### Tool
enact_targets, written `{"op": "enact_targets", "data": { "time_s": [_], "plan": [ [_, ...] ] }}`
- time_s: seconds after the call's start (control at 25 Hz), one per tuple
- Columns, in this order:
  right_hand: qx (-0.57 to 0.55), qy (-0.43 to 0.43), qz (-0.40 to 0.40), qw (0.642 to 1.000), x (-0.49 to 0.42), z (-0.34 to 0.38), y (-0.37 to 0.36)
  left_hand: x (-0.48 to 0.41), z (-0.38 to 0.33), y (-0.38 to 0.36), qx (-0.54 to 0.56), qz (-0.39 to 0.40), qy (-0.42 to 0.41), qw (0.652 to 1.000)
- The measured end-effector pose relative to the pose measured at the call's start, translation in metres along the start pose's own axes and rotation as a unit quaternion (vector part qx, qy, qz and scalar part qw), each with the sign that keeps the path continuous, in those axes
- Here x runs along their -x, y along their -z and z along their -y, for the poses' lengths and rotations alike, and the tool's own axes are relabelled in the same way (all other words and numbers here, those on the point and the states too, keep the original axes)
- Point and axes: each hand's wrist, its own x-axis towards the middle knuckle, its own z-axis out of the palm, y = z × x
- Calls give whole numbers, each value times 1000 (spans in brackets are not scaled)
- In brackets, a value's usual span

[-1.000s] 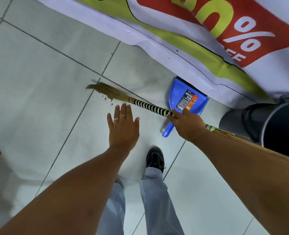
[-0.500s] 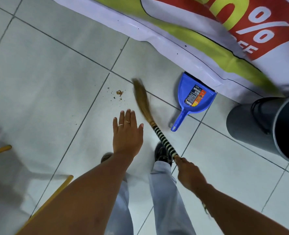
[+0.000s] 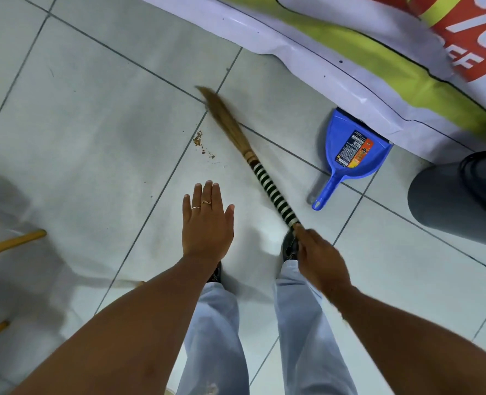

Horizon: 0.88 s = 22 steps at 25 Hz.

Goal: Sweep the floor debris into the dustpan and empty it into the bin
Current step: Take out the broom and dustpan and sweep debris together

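My right hand (image 3: 320, 258) grips the black-and-white striped handle of a straw broom (image 3: 236, 138). Its bristles reach up and left across the white tiles. A small pile of brown debris (image 3: 200, 143) lies just left of the bristles, apart from them. The blue dustpan (image 3: 350, 151) lies flat to the right of the broom, mouth against a banner, handle pointing toward me. The grey bin (image 3: 452, 201) stands at the right edge, partly cut off. My left hand (image 3: 207, 223) hovers flat over the floor, fingers straight and together, holding nothing.
A white, green and red banner (image 3: 335, 52) lies along the floor at the top right. Yellow wooden legs (image 3: 11, 243) stick in from the left edge. My own legs and dark shoes (image 3: 288, 248) are directly below the hands.
The broom head has swung from the far left, past the debris, to its right side. My right hand pulled back toward my body. The left hand stayed flat in place.
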Motion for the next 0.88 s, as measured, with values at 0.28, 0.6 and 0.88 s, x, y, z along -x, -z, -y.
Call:
{"op": "enact_targets", "data": {
  "time_s": [0.28,0.6,0.88],
  "plan": [
    [209,33,116,970,-127,9,56,-5,-2,-3,7,-10,-5,1000],
    [255,80,143,953,-91,-26,53,-10,-18,0,-7,-15,-17,1000],
    [98,46,12,994,6,-100,41,-13,-66,-12,-48,12,-64,997]
  ]
}}
